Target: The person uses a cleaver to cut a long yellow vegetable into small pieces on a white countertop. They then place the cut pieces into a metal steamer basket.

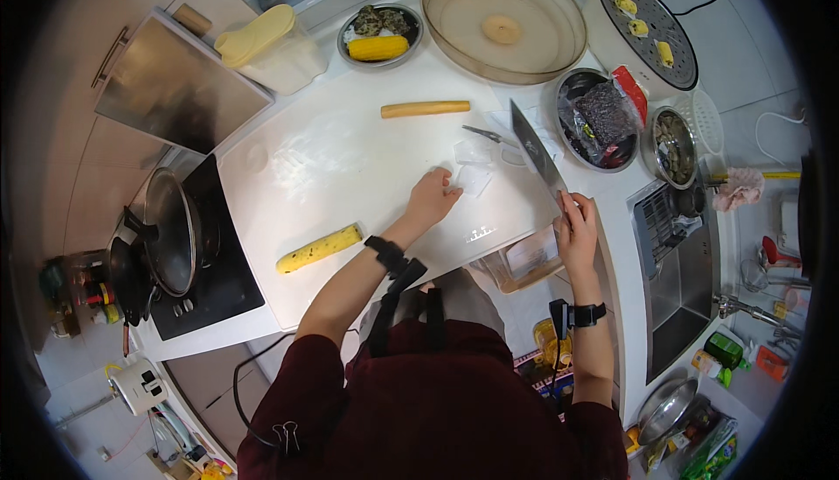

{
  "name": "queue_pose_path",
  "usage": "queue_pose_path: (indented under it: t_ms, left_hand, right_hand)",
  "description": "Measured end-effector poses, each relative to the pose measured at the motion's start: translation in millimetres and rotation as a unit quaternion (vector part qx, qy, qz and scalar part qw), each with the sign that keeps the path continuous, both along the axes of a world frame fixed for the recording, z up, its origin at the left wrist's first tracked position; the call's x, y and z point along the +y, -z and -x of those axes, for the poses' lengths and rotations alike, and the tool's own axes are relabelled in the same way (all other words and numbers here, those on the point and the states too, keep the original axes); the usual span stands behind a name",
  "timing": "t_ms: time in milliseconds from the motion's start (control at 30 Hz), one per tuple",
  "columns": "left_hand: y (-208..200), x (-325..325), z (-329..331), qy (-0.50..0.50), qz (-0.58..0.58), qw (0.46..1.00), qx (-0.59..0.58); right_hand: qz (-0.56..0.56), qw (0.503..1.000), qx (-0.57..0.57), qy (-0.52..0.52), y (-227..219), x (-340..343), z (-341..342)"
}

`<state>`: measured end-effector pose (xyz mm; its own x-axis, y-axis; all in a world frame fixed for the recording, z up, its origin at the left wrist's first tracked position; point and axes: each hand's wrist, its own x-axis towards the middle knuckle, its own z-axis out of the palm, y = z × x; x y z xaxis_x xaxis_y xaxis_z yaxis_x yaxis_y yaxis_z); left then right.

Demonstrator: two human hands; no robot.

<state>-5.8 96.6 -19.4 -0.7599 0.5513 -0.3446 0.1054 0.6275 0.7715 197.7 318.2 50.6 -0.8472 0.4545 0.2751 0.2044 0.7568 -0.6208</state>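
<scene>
1. The large knife [535, 148] is in the person's right hand [578, 228], beyond the board's right part, its blade pointing away from the body; the fingers are closed about its handle.
2. The left hand [430, 200] is half open, fingers loosely bent, above the board beside a translucent white scrap [473, 179]; whether they touch it cannot be told.
3. Under both lies a broad white board [306, 187], glossy and smeared toward the left.
4. On it, a speckled yellow log [319, 248] rests near the front left, well apart from a wooden rolling pin [426, 109] farther back.
5. Along the back stand a lidded container [280, 56], a bowl [376, 64] holding a yellow piece and dark lumps, and a wide see-through basin [566, 38].
6. At the back right, three yellow rolls [665, 54] sit on a dark perforated tray [671, 21].
7. A black cooktop [232, 283] with a lidded pan [169, 231] flanks the left; a metal sink [677, 292] lies right.
</scene>
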Motion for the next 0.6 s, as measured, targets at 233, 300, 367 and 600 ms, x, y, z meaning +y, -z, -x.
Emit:
queue_pose_path:
  t_ms: [233,300,367,600]
  left_hand:
    - [7,34,1,0.049,0.072,0.995,0.058]
    - [0,32,1,0.062,0.086,0.994,0.039]
    - [-10,18,3,0.090,0.096,0.989,0.066]
    - [-42,-91,40,0.209,0.242,0.947,0.020]
  right_hand:
    - [0.010,0.999,0.030,0.024,-9,-1,-9]
    - [0.026,0.999,0.008,0.021,-7,-4,-8]
    - [0.036,0.999,-0.003,0.009,-5,-7,-5]
    - [0.060,0.995,-0.026,-0.071,0,-44,17]
